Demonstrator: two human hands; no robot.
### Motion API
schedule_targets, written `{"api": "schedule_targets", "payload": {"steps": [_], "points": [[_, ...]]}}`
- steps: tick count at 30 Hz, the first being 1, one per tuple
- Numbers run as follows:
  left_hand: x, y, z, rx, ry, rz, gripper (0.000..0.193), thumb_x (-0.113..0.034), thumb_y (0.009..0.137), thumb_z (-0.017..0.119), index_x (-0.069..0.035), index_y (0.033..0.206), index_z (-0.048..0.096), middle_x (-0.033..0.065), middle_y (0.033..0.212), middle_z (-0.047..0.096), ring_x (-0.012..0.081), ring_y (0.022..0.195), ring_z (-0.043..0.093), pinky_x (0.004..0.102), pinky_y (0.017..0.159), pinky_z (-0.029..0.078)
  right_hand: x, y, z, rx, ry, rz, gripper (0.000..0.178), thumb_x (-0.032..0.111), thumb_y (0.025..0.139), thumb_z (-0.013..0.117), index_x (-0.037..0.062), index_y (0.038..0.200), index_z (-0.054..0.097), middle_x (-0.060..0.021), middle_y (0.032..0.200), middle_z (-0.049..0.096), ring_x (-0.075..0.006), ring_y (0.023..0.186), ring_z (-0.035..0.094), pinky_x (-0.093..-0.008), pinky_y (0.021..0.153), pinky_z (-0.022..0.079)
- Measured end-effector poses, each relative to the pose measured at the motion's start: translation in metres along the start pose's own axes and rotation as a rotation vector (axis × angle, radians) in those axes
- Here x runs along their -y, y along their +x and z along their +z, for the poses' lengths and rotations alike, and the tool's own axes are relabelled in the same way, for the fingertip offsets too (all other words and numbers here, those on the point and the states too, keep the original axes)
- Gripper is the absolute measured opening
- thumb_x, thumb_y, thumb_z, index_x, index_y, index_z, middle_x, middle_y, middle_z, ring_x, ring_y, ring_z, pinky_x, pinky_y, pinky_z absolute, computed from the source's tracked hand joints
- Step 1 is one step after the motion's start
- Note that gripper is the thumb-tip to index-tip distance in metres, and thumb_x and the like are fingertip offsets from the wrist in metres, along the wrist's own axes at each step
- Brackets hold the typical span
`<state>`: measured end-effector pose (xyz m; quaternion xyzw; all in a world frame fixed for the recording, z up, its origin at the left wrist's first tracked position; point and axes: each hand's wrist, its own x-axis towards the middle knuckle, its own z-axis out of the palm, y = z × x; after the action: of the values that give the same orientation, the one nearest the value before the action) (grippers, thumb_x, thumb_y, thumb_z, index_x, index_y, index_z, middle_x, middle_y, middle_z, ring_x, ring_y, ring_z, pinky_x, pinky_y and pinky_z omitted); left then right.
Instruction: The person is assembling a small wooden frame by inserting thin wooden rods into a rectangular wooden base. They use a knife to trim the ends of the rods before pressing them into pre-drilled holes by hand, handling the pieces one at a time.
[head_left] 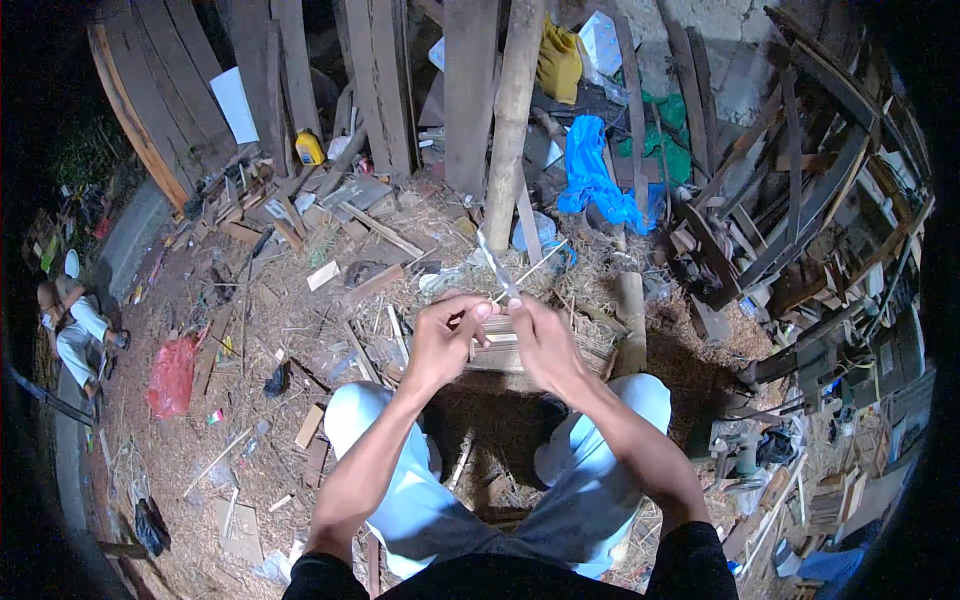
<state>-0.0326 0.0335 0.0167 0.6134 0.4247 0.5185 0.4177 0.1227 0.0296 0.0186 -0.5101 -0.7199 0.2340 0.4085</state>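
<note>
My right hand [545,345] is closed round a knife [497,265], its blade pointing up and away from me. Close beside it, my left hand [445,335] pinches a thin light-coloured stick [543,259], which slants up to the right past the blade. Blade and stick cross just above my fingers; whether they touch I cannot tell. Below both hands, between my knees, lie several thin strips of wood or bamboo [498,358], partly hidden by the hands.
A bamboo post [510,130] rises ahead, and a shorter one [630,310] stands by my right knee. Planks lean at the back. Broken timber [800,200] piles up on the right. Blue [595,175] and red plastic bags [175,375] lie about. A person [80,335] sits far left.
</note>
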Motion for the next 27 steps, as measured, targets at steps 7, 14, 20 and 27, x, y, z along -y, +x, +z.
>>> {"api": "schedule_targets", "payload": {"steps": [7,14,20,27], "points": [[-0.001,0.000,-0.001,-0.027,-0.008,-0.027,0.015,-0.007,0.088,0.056,0.005,0.090,0.065,0.0079,0.078,0.055,0.0107,0.058,0.054,0.0239,0.052,0.048,0.015,-0.003,-0.004,0.086,0.081,0.130,0.021,0.015,0.092,0.040,0.0010,0.094,0.056,-0.0235,0.063,0.056,-0.0302,0.054,0.059,-0.0409,0.052,0.044],[0.002,0.000,-0.002,-0.031,0.079,0.005,0.014,-0.007,0.087,0.056,0.003,0.090,0.065,0.0077,0.079,0.055,0.0107,0.057,0.054,0.0249,0.051,0.046,0.021,0.000,0.003,0.043,0.022,0.077,0.030,0.023,0.095,0.037,-0.0014,0.090,0.054,-0.0274,0.064,0.055,-0.0413,0.060,0.059,-0.0451,0.056,0.044],[-0.002,0.001,0.001,-0.071,0.082,-0.003,0.013,-0.006,0.087,0.057,0.002,0.089,0.065,0.0075,0.075,0.054,0.0101,0.058,0.054,0.0249,0.051,0.045,0.017,-0.002,0.012,0.048,-0.004,-0.011,0.028,0.021,0.094,0.038,-0.0022,0.090,0.053,-0.0258,0.060,0.053,-0.0383,0.054,0.057,-0.0439,0.052,0.043],[-0.003,0.002,0.005,-0.056,-0.007,0.001,0.013,-0.008,0.086,0.060,0.002,0.089,0.066,0.0065,0.077,0.055,0.0091,0.057,0.054,0.0238,0.051,0.045,0.018,-0.003,0.002,0.096,0.029,0.097,0.023,0.017,0.092,0.040,-0.0003,0.087,0.055,-0.0247,0.064,0.056,-0.0389,0.059,0.058,-0.0447,0.055,0.044]]}}
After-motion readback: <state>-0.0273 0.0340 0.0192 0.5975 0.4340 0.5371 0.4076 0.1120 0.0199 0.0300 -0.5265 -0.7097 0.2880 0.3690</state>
